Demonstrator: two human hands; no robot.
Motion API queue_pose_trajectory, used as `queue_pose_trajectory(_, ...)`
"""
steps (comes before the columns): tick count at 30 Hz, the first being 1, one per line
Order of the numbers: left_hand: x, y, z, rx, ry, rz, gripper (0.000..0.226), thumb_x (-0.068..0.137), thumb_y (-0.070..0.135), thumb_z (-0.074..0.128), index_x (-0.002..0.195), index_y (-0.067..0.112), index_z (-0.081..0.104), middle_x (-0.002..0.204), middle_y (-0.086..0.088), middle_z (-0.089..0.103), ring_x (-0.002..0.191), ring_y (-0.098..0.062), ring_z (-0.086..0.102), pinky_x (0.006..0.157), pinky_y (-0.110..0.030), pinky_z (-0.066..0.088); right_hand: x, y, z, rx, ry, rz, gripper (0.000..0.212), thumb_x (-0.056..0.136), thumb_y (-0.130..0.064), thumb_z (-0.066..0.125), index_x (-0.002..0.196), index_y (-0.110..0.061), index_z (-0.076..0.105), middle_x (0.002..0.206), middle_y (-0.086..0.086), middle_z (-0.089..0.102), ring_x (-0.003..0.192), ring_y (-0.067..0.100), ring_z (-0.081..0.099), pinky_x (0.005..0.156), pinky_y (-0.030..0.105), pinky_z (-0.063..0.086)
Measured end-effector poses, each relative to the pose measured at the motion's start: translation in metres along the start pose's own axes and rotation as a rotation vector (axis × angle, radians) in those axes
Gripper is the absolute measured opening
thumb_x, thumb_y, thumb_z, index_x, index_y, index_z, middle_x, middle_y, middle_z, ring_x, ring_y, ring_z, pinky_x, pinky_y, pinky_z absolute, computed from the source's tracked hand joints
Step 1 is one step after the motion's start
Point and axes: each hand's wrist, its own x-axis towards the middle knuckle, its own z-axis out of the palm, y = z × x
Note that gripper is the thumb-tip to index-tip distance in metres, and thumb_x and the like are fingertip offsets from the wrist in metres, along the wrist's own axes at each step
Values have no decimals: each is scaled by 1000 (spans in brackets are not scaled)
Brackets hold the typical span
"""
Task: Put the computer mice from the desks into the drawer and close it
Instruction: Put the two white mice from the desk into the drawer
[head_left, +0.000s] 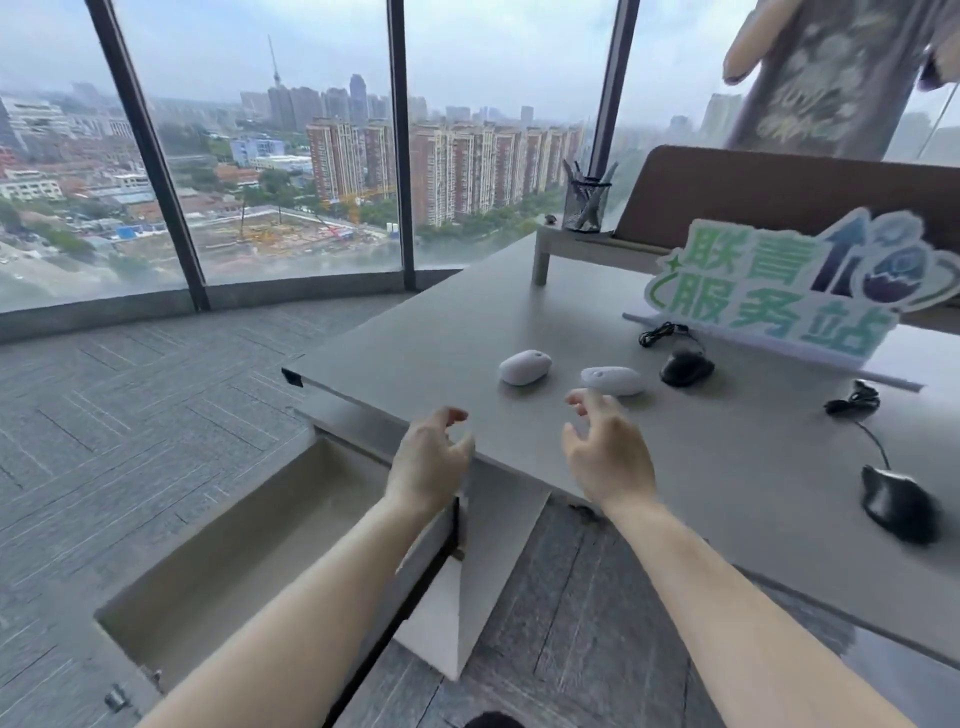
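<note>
Both bare forearms reach over the near edge of a grey desk, the left hand and right hand empty with fingers loosely spread. Floor-to-ceiling windows overlook a city. Below left, the drawer stands open. Two white mice lie just beyond the right hand, two black mice farther right.

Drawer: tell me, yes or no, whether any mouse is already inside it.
No, the open drawer looks bare inside, and four mice lie on the desk.
</note>
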Motion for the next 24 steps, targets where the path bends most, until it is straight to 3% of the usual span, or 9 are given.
queue_pose_trajectory(6, 90, 34, 72, 146, -91, 18, 56, 90, 29, 57, 143, 19, 42, 145, -15, 41, 132, -32, 41, 106, -36, 36, 88, 71, -8, -284, -181, 65, 62, 87, -21, 55, 145, -24, 35, 157, 7, 28, 141, 32, 24, 114, 41, 27)
queue_pose_trajectory(10, 133, 33, 104, 300, -123, -15, 66, 88, 38, 54, 149, 32, 29, 160, -16, 16, 143, -37, 25, 113, -43, 32, 127, 91, 4, -422, -322, 27, 70, 90, -36, 51, 152, -35, 19, 165, 3, 7, 150, 30, 4, 120, 45, 16)
queue_pose_trajectory(13, 156, 27, 119, 433, -138, 7, 65, 88, 45, 51, 148, 36, 29, 160, -16, 20, 144, -35, 23, 115, -41, 25, 146, 98, 9, -472, -387, 25, 68, 89, -37, 47, 152, -37, 20, 165, 1, 10, 150, 32, 5, 120, 46, 14)
queue_pose_trajectory(17, 165, 22, 123, 492, -83, 84, 50, 88, 42, 54, 136, 33, 46, 133, -11, 54, 125, -33, 46, 102, -39, 36, 150, 103, 13, -468, -390, 8, 57, 89, -37, 47, 145, -36, 34, 150, 1, 37, 135, 33, 31, 111, 43, 30)
queue_pose_trajectory(21, 141, 24, 110, 421, -12, 75, 43, 87, 34, 54, 127, 20, 47, 118, -17, 55, 114, -37, 49, 94, -40, 38, 137, 90, 10, -459, -362, 2, 52, 88, -47, 55, 137, -32, 44, 127, 10, 47, 122, 33, 42, 100, 41, 37)
queue_pose_trajectory(24, 107, 16, 83, 238, 77, 34, 47, 86, 33, 55, 129, 22, 43, 113, -15, 48, 107, -37, 51, 89, -40, 40, 114, 62, 11, -355, -318, 0, 54, 85, -48, 60, 135, -29, 47, 121, 12, 48, 119, 34, 45, 94, 38, 39)
